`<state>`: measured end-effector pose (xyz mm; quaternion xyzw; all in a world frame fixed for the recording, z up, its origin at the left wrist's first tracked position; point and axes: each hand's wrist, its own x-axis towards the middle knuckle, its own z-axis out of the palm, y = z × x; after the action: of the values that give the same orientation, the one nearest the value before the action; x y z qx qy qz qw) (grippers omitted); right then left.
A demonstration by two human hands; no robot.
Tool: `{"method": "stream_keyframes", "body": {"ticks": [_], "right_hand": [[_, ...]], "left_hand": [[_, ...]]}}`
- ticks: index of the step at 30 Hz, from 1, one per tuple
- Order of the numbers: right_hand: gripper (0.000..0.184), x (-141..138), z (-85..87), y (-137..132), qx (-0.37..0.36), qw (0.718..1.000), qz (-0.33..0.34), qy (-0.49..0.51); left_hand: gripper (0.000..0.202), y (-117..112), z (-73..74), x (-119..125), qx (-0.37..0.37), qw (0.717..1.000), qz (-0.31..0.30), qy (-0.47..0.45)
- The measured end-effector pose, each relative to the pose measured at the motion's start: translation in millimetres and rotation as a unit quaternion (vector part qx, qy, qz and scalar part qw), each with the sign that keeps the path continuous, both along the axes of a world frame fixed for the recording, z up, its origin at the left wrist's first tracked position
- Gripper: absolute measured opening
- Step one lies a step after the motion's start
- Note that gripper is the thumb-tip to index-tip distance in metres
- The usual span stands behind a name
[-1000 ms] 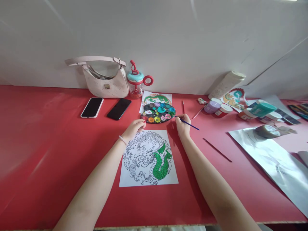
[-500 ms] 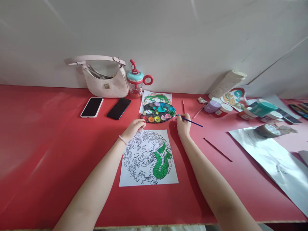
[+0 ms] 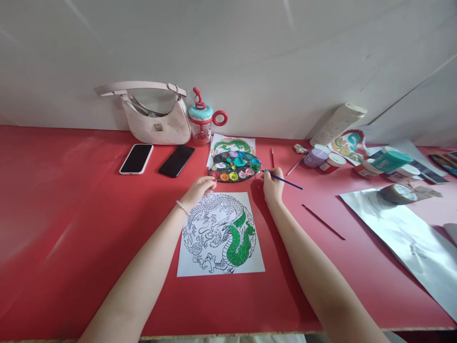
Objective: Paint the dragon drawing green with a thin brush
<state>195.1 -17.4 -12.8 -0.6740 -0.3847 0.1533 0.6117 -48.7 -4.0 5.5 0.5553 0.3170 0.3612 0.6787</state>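
A white sheet with a dragon outline (image 3: 220, 234), partly painted green, lies on the red table (image 3: 71, 214) in front of me. Behind it sits a round black paint palette (image 3: 233, 166) with many coloured wells. My right hand (image 3: 273, 186) pinches a thin blue paintbrush (image 3: 285, 181), its tip at the green paint on the palette's right edge. My left hand (image 3: 199, 189) rests with curled fingers at the sheet's top left corner, touching the palette's near rim.
A pink handbag (image 3: 157, 119), a teal-lidded cup (image 3: 202, 121) and two phones (image 3: 136, 158) (image 3: 176, 161) sit at the back left. A finished dragon print (image 3: 232, 144) lies behind the palette. Paint jars (image 3: 323, 159), brushes and a silvery sheet (image 3: 403, 228) fill the right side.
My right hand has shifted slightly up and right, and the brush handle now points further right. The left hand has stayed in place.
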Motion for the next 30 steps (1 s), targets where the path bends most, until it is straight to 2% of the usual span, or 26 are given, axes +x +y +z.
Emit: {"method": "stream_keyframes", "body": {"ticks": [15,30], "right_hand": [[0.014,0.7,-0.4,-1.3,-0.001,0.999,-0.049,-0.021],[0.012,2.1,-3.8,2.1,-0.012,0.999,-0.028,-0.032]], "left_hand": [[0.026,0.0,0.5,0.4,-0.004,1.000,0.004,0.001],[0.024,0.3,0.0,0.2,-0.002,1.000,0.005,-0.005]]}}
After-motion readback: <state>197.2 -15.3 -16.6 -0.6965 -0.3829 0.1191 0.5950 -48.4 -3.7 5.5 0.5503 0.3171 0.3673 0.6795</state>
